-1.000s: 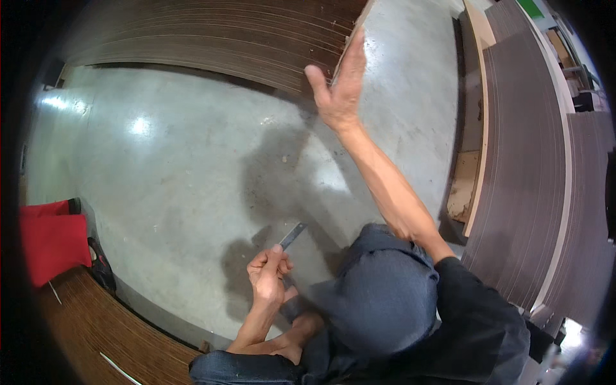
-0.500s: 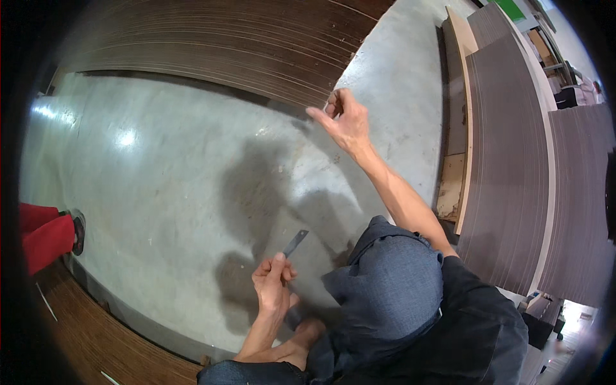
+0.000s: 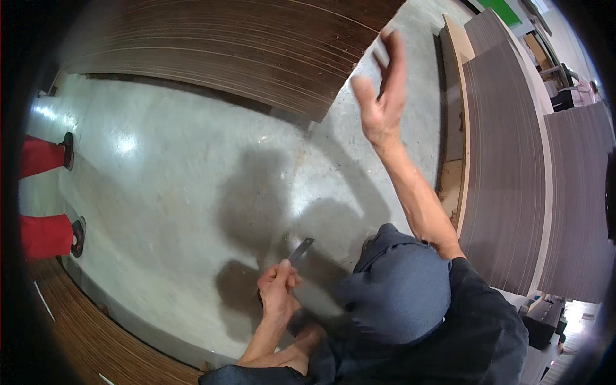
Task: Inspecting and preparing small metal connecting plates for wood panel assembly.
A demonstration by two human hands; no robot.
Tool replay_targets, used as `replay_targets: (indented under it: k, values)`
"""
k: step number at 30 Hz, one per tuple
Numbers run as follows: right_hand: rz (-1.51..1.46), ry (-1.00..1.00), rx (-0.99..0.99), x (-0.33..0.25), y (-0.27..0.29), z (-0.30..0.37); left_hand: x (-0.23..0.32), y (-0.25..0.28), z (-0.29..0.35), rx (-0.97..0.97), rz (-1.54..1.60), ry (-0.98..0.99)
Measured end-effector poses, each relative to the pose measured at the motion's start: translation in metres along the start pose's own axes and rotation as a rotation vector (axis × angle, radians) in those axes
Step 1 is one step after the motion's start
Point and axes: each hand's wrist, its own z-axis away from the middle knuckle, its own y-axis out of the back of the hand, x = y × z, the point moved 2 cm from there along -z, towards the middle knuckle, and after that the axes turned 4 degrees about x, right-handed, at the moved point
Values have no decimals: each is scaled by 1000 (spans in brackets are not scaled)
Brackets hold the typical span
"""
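A short, flat metal blade [image 3: 301, 250] sticks up from my left hand [image 3: 276, 290], its lower end pinched between thumb and fingers. My right hand [image 3: 384, 96] is stretched far forward, slightly blurred, with the thumb apart from the fingers and nothing seen in it. It is over the floor, beside the right-hand corner of a tall stack of dark brown boards [image 3: 256, 54]; I see no contact with them. Between my arms a rounded shape of blue-grey cloth [image 3: 404, 289] hides part of what lies below.
Grey, shiny floor [image 3: 160, 192] spreads between the stacks. More brown boards [image 3: 122, 333] lie at the lower left. Greyish board stacks [image 3: 504, 160] and an upright wooden plank [image 3: 463, 128] stand to the right. At the left edge are a person's red trouser legs [image 3: 48, 236] and dark shoes.
My right hand has moved forward and rightward from the stack's corner, its fingers straightening. The blade is still in my left hand, shifted slightly. A second red trouser leg has come into view.
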Motion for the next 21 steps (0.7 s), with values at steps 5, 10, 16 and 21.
replay_targets:
  k: [5,10,16,21]
  values:
    - [114,281,111,-14,-27,-95,-5,-2,0,-42,57,-66]
    - [-59,280,166,13,-32,-76,-4,-6,-1,20,35,-42]
    - [301,-87,-239,84,-34,131,-20,-6,-7,22,-28,-65]
    - [177,-616,-566,74,0,172,-19,5,1,35,20,-91]
